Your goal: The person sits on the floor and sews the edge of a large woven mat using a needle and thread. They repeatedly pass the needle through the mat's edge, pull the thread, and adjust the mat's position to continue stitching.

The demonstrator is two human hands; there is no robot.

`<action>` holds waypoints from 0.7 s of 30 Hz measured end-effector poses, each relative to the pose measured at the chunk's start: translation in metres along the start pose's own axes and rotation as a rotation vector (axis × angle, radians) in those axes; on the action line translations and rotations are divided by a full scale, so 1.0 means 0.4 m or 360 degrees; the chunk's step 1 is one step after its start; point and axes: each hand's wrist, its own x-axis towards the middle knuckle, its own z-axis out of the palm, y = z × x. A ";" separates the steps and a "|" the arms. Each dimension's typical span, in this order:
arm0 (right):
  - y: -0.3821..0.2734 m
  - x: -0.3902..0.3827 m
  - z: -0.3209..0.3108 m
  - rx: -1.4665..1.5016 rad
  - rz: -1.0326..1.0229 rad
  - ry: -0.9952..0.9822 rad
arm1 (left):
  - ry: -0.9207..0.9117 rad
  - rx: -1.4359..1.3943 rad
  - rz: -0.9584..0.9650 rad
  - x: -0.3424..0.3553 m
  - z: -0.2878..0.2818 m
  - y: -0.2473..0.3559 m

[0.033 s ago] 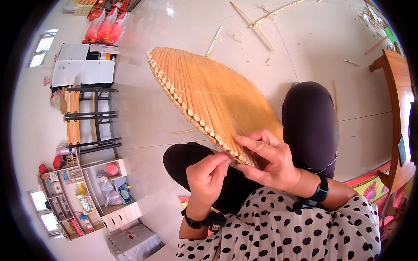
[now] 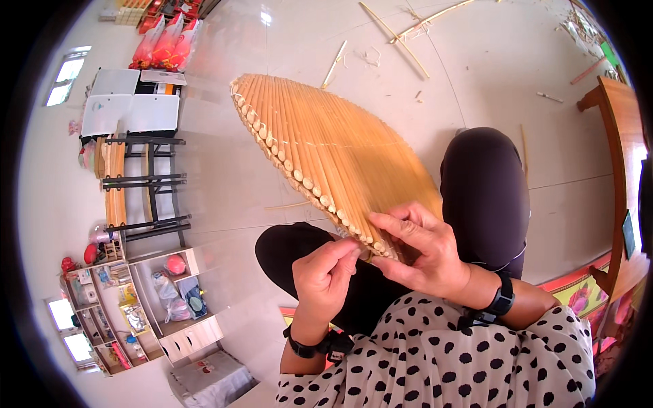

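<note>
Mat (image 2: 333,149) slants over floor (image 2: 490,81), near corner above lap (image 2: 365,299); R hand (image 2: 428,251) clamped on that corner, prob. steadying; L hand (image 2: 320,275) pinched at edge, fingertip contents unclear.

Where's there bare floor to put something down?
Mostly bare floor lies left, between the stalk mat and the black-legged furniture, and right, between the right knee and the wooden table. It's crowded beyond the mat, with loose stalks, and at its near edge, with the left hand and right hand.
</note>
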 end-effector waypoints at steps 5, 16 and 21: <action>0.005 -0.007 0.004 0.0078 0.0041 -0.0006 | -0.0030 -0.0085 -0.0034 -0.003 -0.004 -0.015; 0.015 -0.009 0.007 0.0278 0.0076 0.0025 | 0.0060 0.0087 0.0201 0.013 0.005 -0.014; 0.015 -0.010 0.011 0.0321 0.0082 0.0027 | 0.0054 0.0051 0.0165 0.014 0.005 -0.009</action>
